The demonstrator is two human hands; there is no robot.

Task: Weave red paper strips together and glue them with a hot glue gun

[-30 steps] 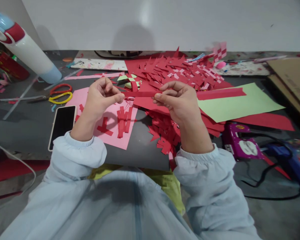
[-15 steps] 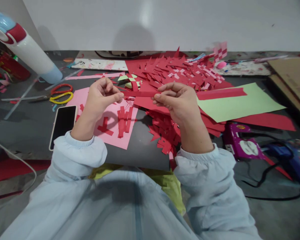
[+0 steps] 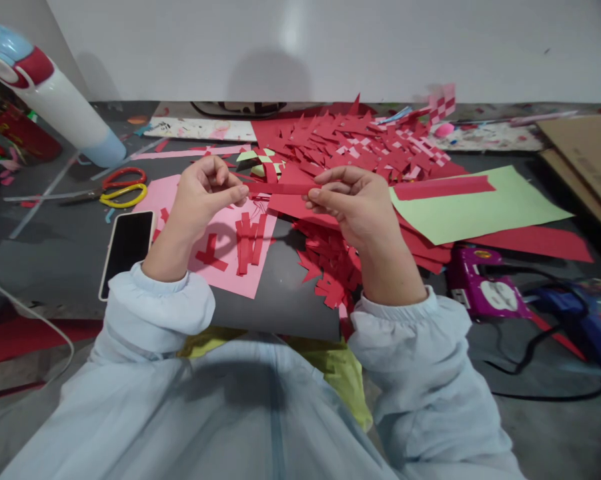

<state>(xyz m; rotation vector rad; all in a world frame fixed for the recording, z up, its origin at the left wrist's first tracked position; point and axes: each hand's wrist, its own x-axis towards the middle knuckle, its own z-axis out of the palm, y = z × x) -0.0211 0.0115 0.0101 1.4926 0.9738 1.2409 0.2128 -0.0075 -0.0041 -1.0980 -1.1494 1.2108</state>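
Person at a dark table (image 3: 300, 303), both forearms reaching forward, light blue cuffs gathered below the wrists, hands level with each other and well apart. Both hold one narrow red strip (image 3: 284, 189), stretched about straight and crosswise between them, above the cluttered tabletop. Left hand (image 3: 203, 189): back of the wrist bent a little, thumb out straight toward the right, tip meeting the index in a pinch on the strip's left end; remaining fingers curled in, hand mostly closed. Right hand (image 3: 355, 197): pinching the strip's right end between thumb and fingertips, index arched over the thumb, other fingers loosely bent underneath, palm partly open; exact finger contact too small to tell. Under and near the left hand, pink sheet (image 3: 240, 285) with short red pieces (image 3: 249, 243) on it; phone (image 3: 127, 248) beside the left forearm, scissors (image 3: 124, 189) just beyond it, handles toward the hand. Right forearm crosses over a heap of red scraps (image 3: 333, 270); green sheet (image 3: 510, 210) off to that hand's right, a wider red strip lying on it (image 3: 445, 188). Big pile of pointed red paper pieces (image 3: 315, 141) behind both hands.
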